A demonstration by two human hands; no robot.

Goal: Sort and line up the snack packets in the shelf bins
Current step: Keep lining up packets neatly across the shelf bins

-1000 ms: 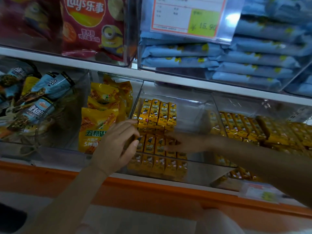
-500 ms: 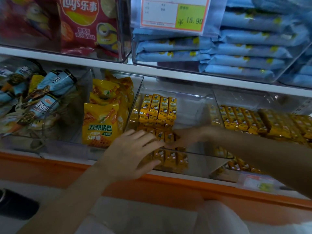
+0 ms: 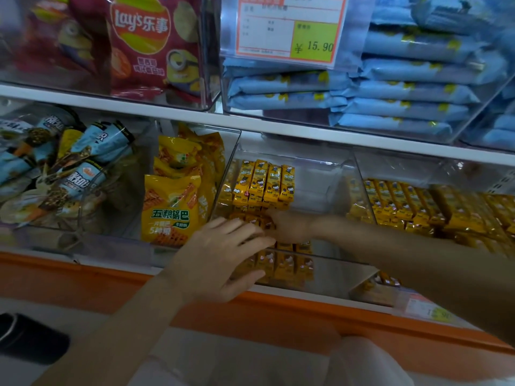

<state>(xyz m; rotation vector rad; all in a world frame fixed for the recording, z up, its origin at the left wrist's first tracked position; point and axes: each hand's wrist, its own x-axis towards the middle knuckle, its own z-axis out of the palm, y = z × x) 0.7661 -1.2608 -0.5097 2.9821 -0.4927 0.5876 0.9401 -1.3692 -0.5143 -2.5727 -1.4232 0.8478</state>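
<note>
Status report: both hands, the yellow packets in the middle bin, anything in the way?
Left hand open, flat over front yellow packets. Right hand on middle rows, blurred, grip unclear. Back row upright. Nothing in the way.

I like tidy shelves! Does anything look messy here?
Yes: the blue cone packets in the left bin lie jumbled, pointing every way, unlike the small yellow packets lined up in the middle bin.

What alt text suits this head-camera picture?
Two bare hands work in a clear shelf bin of small yellow snack packets: the left hand, fingers spread, covers the front rows; the right hand, blurred, reaches the middle. Larger yellow bags fill the bin beside it.
</note>
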